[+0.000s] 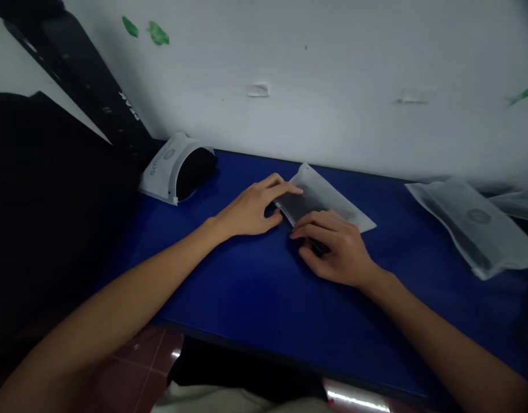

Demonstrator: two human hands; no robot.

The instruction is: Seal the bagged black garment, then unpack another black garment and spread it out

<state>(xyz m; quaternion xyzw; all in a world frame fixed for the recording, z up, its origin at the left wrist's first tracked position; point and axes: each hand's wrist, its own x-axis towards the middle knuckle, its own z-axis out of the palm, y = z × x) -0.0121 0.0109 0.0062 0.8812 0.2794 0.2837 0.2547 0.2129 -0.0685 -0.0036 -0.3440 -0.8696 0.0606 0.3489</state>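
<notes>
A frosted zip bag (332, 198) lies at an angle on the blue table in front of me, with something dark showing through it. My left hand (257, 206) rests at the bag's left corner. Its index finger is stretched out on the bag, and the thumb is apart near the zip edge. Over the near edge curl the fingers of my right hand (336, 246), thumb below, gripping the bag. A dark patch shows between that thumb and fingers; I cannot tell whether it is the bag's contents.
Back left on the blue table (246, 287) stands another frosted bag (164, 166), gaping, with black cloth (197, 172) inside. More frosted bags (474, 223) lie at the right. A white wall (332, 86) borders the back. A large black object (53, 218) fills the left side.
</notes>
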